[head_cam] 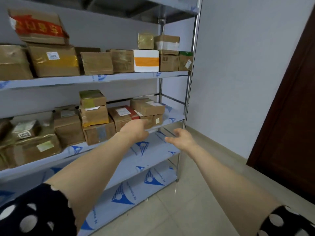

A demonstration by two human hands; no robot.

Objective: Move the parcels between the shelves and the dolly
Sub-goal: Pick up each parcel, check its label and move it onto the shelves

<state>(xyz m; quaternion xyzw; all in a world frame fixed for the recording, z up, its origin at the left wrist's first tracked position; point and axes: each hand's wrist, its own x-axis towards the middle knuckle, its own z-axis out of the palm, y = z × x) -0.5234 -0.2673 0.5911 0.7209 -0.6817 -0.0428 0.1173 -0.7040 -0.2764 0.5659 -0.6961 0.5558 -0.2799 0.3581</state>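
Reaching in, left hand (136, 131) and right hand (183, 138) open, empty; dragging small lower box (157, 119) could topple flat parcel (147, 106) atop.

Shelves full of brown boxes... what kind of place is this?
Most likely a parcel storeroom or pickup point. A tall metal shelf rack holds rows of taped cardboard parcels with shipping labels, plus a white foam box with orange tape, in a plain room with a tiled floor.
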